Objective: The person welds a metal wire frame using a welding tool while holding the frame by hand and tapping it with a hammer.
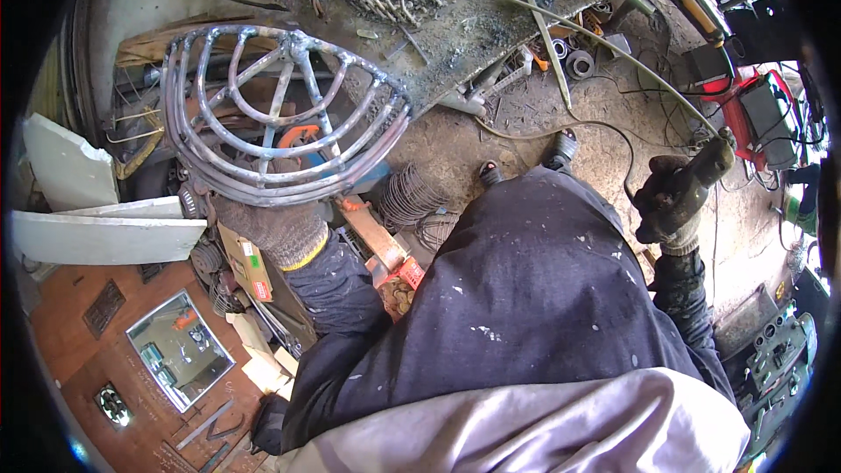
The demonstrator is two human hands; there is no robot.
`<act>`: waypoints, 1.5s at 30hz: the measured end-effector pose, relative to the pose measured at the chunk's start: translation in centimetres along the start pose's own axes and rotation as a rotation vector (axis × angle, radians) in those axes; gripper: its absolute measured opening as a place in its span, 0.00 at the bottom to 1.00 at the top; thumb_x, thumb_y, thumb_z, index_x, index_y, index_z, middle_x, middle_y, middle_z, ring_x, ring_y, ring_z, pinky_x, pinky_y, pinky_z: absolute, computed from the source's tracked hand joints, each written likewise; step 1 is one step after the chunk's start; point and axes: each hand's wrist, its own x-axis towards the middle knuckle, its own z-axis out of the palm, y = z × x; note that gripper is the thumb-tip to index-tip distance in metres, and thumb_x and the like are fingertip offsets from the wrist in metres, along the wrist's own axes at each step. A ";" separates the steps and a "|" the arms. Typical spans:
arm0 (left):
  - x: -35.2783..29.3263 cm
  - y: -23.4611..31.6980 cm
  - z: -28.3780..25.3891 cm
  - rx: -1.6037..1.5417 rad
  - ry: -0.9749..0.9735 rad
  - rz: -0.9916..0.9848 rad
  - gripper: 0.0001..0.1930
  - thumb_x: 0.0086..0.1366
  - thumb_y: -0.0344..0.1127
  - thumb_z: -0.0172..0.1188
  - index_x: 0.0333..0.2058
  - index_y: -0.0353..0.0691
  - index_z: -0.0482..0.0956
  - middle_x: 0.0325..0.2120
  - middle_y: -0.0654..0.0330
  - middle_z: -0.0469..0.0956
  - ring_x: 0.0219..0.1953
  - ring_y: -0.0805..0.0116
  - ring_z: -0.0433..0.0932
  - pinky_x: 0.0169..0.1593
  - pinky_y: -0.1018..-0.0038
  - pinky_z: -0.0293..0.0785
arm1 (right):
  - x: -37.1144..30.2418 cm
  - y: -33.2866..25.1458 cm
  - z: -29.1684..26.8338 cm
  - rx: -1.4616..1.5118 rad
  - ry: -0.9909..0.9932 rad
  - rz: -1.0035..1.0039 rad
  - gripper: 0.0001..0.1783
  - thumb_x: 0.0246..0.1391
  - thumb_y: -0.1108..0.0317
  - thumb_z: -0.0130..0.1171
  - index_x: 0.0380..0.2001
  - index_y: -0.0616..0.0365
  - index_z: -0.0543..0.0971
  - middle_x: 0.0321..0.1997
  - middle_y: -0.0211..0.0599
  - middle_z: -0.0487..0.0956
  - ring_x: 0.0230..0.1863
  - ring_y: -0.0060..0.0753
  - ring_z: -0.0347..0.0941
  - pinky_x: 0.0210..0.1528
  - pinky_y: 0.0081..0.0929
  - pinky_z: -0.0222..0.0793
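My left hand, in a grey knit glove, grips the lower rim of a round dome-shaped metal rod cage and holds it up at the left. My right hand, in a dark dirty glove, is closed on the black handle of a welding electrode holder, held out at the right. A long thin rod runs from that holder up and left across the workbench. My dark trousers and two shoes fill the middle of the view.
A scorched metal workbench with rods and scraps lies at the top. A red welding machine stands at right. Wire coils, an orange tool, white boards and a mirror clutter the floor at left.
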 end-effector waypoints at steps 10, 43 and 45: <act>1.1 1.6 -0.9 2.299 0.316 0.285 0.30 0.68 0.53 0.43 0.63 0.41 0.62 0.63 0.53 0.62 0.62 0.52 0.63 0.66 0.57 0.56 | 7.0 -7.9 -8.2 0.183 0.477 -0.333 0.16 0.61 0.70 0.52 0.51 0.61 0.72 0.41 0.34 0.76 0.38 0.20 0.73 0.40 0.23 0.71; 1.4 0.9 -9.7 2.278 0.413 0.493 0.25 0.58 0.44 0.62 0.52 0.40 0.73 0.52 0.57 0.74 0.55 0.59 0.71 0.59 0.57 0.68 | 34.5 -10.9 -20.2 -0.825 1.098 -0.123 0.30 0.47 0.39 0.59 0.43 0.51 0.82 0.45 0.49 0.81 0.51 0.51 0.76 0.54 0.43 0.68; 1.7 2.6 -8.7 2.283 0.376 0.545 0.25 0.57 0.43 0.63 0.53 0.41 0.72 0.53 0.57 0.73 0.55 0.59 0.71 0.58 0.57 0.69 | 34.6 -9.9 -19.7 -0.801 1.092 -0.153 0.31 0.47 0.39 0.59 0.45 0.52 0.81 0.45 0.48 0.81 0.51 0.51 0.76 0.54 0.43 0.68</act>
